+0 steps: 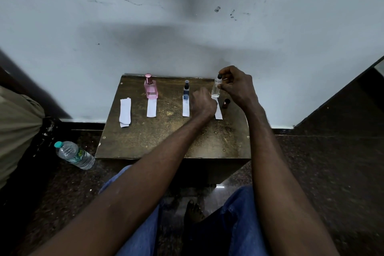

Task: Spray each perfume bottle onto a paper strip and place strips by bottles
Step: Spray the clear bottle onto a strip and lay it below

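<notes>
While right hand (236, 87) pinches clear bottle (216, 87) upright, left hand (203, 104) closed on paper strip (218, 112) beneath.

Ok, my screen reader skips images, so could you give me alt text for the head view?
A person's right hand grips a clear bottle on a small table, while the left hand holds a paper strip below it. A pink bottle and blue bottle stand alongside.
</notes>
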